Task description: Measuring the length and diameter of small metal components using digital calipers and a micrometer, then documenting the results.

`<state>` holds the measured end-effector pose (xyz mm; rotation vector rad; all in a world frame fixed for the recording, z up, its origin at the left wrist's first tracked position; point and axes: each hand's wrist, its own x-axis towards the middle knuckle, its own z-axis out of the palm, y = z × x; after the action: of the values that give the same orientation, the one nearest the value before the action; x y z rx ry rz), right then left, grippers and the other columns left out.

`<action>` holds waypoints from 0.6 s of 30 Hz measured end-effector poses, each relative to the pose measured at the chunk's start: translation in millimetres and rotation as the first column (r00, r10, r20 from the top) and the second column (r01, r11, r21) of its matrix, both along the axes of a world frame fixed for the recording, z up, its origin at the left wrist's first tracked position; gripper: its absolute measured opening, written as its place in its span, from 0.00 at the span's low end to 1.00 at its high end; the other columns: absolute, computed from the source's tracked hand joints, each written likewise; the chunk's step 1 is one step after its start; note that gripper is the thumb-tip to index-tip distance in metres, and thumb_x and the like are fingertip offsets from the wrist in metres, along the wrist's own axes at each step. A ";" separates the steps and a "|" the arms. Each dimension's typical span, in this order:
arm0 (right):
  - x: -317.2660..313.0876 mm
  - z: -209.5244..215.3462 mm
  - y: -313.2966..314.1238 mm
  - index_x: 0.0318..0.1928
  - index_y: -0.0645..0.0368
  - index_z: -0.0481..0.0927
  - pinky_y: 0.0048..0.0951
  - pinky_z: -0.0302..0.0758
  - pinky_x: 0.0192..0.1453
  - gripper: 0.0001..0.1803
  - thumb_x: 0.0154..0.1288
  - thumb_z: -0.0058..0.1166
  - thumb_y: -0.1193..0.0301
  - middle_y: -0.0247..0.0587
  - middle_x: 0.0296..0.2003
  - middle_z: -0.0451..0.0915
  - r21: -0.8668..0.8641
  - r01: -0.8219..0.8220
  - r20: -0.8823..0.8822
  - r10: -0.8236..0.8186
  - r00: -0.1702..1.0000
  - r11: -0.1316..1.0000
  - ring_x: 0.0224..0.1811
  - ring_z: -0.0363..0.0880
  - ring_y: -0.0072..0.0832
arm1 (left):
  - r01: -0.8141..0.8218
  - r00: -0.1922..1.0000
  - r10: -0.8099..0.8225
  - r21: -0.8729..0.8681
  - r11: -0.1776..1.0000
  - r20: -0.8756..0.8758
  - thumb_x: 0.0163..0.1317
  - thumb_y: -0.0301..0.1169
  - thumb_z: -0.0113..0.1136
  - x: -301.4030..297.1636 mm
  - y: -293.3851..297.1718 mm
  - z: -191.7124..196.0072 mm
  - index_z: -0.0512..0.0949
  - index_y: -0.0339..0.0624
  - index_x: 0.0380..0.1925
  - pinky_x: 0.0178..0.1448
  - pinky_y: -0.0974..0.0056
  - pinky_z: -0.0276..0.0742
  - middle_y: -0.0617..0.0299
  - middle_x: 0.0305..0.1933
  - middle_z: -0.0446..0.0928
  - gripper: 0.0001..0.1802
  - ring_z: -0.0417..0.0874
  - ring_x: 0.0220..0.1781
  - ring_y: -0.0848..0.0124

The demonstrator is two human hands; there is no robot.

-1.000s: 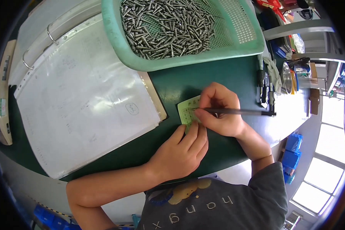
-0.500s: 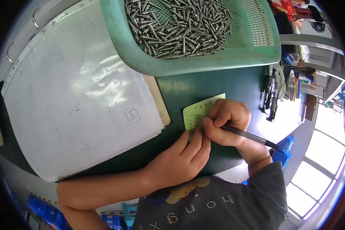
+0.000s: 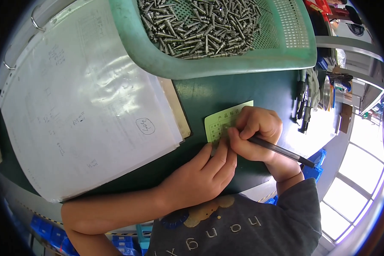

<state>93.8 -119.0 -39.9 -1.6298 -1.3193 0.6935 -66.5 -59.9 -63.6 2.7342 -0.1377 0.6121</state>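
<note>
A small yellow-green printed card (image 3: 219, 122) lies on the dark green tabletop in front of me. My right hand (image 3: 260, 132) is closed round a dark pen (image 3: 281, 150), its capped-looking end slanting down to the right. The writing tip is hidden behind my fingers, over the card. Stretched flat, the fingers of my left hand (image 3: 209, 170) rest on the card's lower edge, right beside my right hand. Part of the card is covered by both hands.
A green plastic basket (image 3: 179, 70) full of slender metal pins (image 3: 200, 32) stands beyond the card. Left of it lies an open ring binder with white sheets (image 3: 102, 128) in clear sleeves. Several dark pens (image 3: 304, 102) and a metal bowl (image 3: 325, 94) are on the right.
The whole view has shifted slightly. Both hands keep nearly the same places on the card, and the pen stays in my right hand.
</note>
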 end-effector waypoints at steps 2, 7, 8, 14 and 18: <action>1.6 0.3 -1.6 0.13 0.57 0.62 0.20 0.57 0.13 0.14 0.40 0.54 0.85 0.34 0.12 0.66 -0.001 -0.031 -0.017 0.031 0.999 1.000 0.11 0.62 0.21 | 0.003 1.000 -0.003 0.003 1.000 0.000 0.50 0.34 0.46 -0.3 0.3 -0.5 0.76 0.37 0.30 0.49 0.63 0.68 0.56 0.41 0.73 0.14 0.71 0.47 0.63; 3.6 -0.4 -3.0 0.16 0.55 0.63 0.20 0.59 0.16 0.15 0.41 0.54 0.86 0.33 0.14 0.68 -0.003 -0.029 -0.059 0.029 0.998 1.000 0.13 0.64 0.20 | -0.001 1.000 0.000 0.024 1.000 0.008 0.50 0.34 0.46 1.1 -0.1 -1.7 0.76 0.37 0.30 0.48 0.64 0.68 0.56 0.41 0.73 0.14 0.71 0.47 0.64; 3.5 -0.5 -3.1 0.16 0.55 0.63 0.20 0.59 0.16 0.15 0.41 0.54 0.86 0.33 0.14 0.68 -0.003 -0.028 -0.060 0.027 0.998 1.000 0.13 0.64 0.20 | -0.004 1.000 0.004 0.026 1.000 0.008 0.50 0.34 0.46 1.1 0.1 -1.7 0.76 0.37 0.30 0.48 0.64 0.68 0.56 0.41 0.73 0.14 0.71 0.46 0.64; 1.4 0.7 -2.7 0.16 0.54 0.62 0.20 0.58 0.16 0.15 0.41 0.53 0.86 0.33 0.14 0.68 -0.019 -0.011 -0.020 0.010 1.000 1.000 0.13 0.64 0.20 | -0.002 1.000 0.002 0.028 1.000 0.002 0.50 0.34 0.46 0.9 1.1 -0.8 0.76 0.37 0.30 0.48 0.64 0.68 0.56 0.41 0.73 0.14 0.71 0.46 0.64; 0.3 2.3 -2.1 0.16 0.55 0.62 0.20 0.58 0.16 0.15 0.41 0.53 0.86 0.33 0.14 0.67 -0.044 -0.009 0.007 0.009 1.000 0.999 0.13 0.63 0.20 | -0.002 1.000 0.002 0.001 1.000 -0.015 0.50 0.34 0.46 -0.7 0.6 -0.2 0.76 0.37 0.31 0.48 0.64 0.68 0.56 0.41 0.73 0.14 0.71 0.46 0.64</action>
<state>94.1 -121.1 -37.6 -1.6636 -1.3252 0.7270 -67.2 -59.2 -63.9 2.7393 -0.1315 0.5924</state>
